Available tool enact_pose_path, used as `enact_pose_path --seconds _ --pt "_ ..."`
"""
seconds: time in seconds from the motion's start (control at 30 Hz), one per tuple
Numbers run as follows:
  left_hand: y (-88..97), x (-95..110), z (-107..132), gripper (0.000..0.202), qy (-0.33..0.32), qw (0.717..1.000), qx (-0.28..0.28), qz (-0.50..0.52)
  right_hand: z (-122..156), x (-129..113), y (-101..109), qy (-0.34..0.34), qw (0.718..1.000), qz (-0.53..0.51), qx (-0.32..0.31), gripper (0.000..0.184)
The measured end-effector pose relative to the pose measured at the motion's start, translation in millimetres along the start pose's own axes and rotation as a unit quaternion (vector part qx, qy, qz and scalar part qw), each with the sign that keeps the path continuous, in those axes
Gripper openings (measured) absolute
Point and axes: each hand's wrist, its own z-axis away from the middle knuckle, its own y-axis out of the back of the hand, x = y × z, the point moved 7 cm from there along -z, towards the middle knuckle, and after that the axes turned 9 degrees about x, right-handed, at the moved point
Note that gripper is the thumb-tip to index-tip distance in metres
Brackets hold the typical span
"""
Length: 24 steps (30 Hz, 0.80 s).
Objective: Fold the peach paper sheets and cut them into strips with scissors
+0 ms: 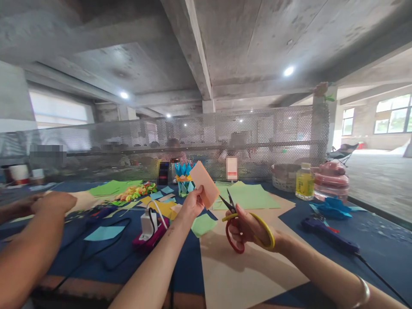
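Observation:
My left hand pinches a small orange paper square and holds it up above the table. My right hand grips a pair of scissors with one red and one yellow handle loop. The blades are open and point up toward the lower edge of the orange paper. Below both hands lies a large tan paper sheet on the blue table.
Another person's arms reach in at the left. A magenta glue gun with a white plug lies left of centre, a purple one at right. Green sheets, coloured scraps, a blue paper craft, a yellow bottle and a mesh fence sit behind.

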Motion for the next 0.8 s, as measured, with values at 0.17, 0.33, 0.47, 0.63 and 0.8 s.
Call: enact_pose_path --seconds 0.17,0.33,0.47,0.63,0.8 --pt "-3.4 -0.6 5.7 0.014 0.005 1.000 -0.006 -0.002 -0.5 1.8 -0.2 -0.003 1.000 -0.004 -0.004 0.054" --pt "-6.1 -1.7 9.2 0.016 0.000 1.000 -0.010 -0.007 -0.1 2.9 1.2 -0.006 1.000 0.000 0.001 0.053" --pt "-8.3 -2.8 9.9 0.015 -0.005 1.000 -0.027 -0.013 -0.6 3.0 2.8 -0.005 1.000 0.005 0.011 0.052" --pt "-17.0 -3.8 16.5 0.010 -0.018 0.995 -0.090 -0.026 -3.9 3.6 7.0 0.014 0.999 0.021 0.029 0.054" --pt "-32.8 -8.9 35.1 0.034 -0.026 0.981 -0.183 -0.052 -8.3 4.9 9.4 0.028 0.998 0.045 0.032 0.056"
